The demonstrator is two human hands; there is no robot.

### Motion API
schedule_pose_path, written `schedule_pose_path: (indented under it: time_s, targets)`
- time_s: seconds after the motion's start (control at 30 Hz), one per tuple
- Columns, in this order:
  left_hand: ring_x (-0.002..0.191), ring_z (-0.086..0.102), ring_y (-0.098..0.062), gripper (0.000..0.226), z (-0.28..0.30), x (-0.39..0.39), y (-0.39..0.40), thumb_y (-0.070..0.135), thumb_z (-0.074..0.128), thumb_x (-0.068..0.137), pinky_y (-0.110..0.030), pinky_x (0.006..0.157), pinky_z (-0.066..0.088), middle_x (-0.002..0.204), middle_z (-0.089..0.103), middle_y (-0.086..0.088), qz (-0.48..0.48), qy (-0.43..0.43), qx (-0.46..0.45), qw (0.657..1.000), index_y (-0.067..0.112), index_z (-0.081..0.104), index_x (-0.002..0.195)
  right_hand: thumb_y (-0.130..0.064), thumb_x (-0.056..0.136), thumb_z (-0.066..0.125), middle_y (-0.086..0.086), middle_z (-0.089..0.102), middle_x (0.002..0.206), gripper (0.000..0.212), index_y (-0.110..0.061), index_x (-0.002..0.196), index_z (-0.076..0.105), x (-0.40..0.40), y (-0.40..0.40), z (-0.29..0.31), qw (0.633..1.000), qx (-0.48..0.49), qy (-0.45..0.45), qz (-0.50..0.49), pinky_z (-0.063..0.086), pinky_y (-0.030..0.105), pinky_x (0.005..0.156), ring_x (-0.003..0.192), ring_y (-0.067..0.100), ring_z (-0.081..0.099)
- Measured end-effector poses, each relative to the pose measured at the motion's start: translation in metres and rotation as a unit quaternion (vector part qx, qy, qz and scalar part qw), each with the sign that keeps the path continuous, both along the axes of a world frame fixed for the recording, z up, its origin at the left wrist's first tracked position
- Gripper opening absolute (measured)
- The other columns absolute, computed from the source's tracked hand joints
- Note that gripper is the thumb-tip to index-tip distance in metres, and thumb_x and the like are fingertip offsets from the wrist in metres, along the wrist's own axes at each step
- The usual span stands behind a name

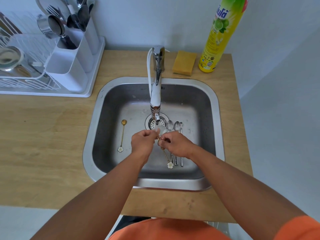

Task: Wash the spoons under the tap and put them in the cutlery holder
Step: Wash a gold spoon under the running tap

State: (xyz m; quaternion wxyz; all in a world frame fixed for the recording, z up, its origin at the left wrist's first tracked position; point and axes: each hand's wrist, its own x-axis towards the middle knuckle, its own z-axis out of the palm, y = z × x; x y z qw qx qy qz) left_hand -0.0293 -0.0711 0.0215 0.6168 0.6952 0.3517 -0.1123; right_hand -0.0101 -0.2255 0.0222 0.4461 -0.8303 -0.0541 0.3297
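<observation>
Orange shirt (173, 229) at bottom edge, both forearms reaching over wooden bench (43, 135) into steel sink (214, 118). Left hand (142, 142) & right hand (176, 144) pinch a gold spoon (164, 153) w/ their fingers, bowl end under the tap (155, 94). Second gold spoon (122, 134) lies left on sink floor, three silver spoons (176, 126) right. Cutlery holder (72, 54) sits far left.

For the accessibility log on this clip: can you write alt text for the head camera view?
Both hands, left hand and right hand, hold a gold flower-ended spoon under the running tap above a steel sink. Another gold spoon and three silver spoons lie in the basin; a white cutlery holder stands back left.
</observation>
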Motion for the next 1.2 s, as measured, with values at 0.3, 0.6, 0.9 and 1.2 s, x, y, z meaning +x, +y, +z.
schedule_pose_path:
  time_s: [0.3, 0.6, 0.9, 1.2]
  targets:
    - [0.078, 0.064, -0.011, 0.018, 0.000, 0.002, 0.005, 0.026, 0.061, 0.104, -0.027, 0.068, 0.053, 0.086, 0.078, 0.006, -0.043, 0.008, -0.032, 0.999, 0.019, 0.078, 0.103, -0.022, 0.100, 0.065, 0.000, 0.068, 0.078, 0.018, -0.016, 0.085, 0.073, 0.004, -0.006, 0.003, 1.000, 0.021, -0.001, -0.023, 0.048, 0.029, 0.069, 0.070, 0.010, 0.057]
    - [0.064, 0.050, -0.006, 0.018, -0.003, -0.003, 0.011, 0.030, 0.067, 0.101, -0.027, 0.066, 0.049, 0.093, 0.074, 0.006, -0.029, 0.039, -0.218, 0.975, 0.020, 0.078, 0.113, -0.024, 0.102, 0.062, 0.000, 0.055, 0.070, 0.027, -0.002, 0.087, 0.067, 0.005, -0.008, 0.011, 0.999, 0.044, -0.003, -0.003, 0.039, 0.023, 0.058, 0.060, 0.008, 0.045]
    - [0.064, 0.051, -0.010, 0.031, 0.000, 0.008, 0.005, 0.049, 0.072, 0.094, -0.030, 0.066, 0.050, 0.070, 0.058, 0.004, 0.007, 0.077, -0.223, 0.972, 0.019, 0.076, 0.091, -0.024, 0.101, 0.062, -0.007, 0.058, 0.071, 0.019, -0.013, 0.088, 0.069, 0.001, -0.008, 0.006, 0.998, 0.046, -0.031, 0.008, 0.044, 0.025, 0.063, 0.061, 0.003, 0.048]
    - [0.061, 0.058, -0.006, 0.014, -0.001, 0.009, 0.009, 0.025, 0.068, 0.101, -0.024, 0.057, 0.052, 0.077, 0.068, 0.003, -0.003, 0.055, -0.198, 0.979, 0.017, 0.075, 0.091, -0.027, 0.102, 0.060, -0.018, 0.059, 0.063, 0.021, -0.022, 0.084, 0.070, -0.001, -0.009, 0.004, 0.998, 0.046, -0.037, -0.028, 0.043, 0.025, 0.065, 0.058, -0.003, 0.050]
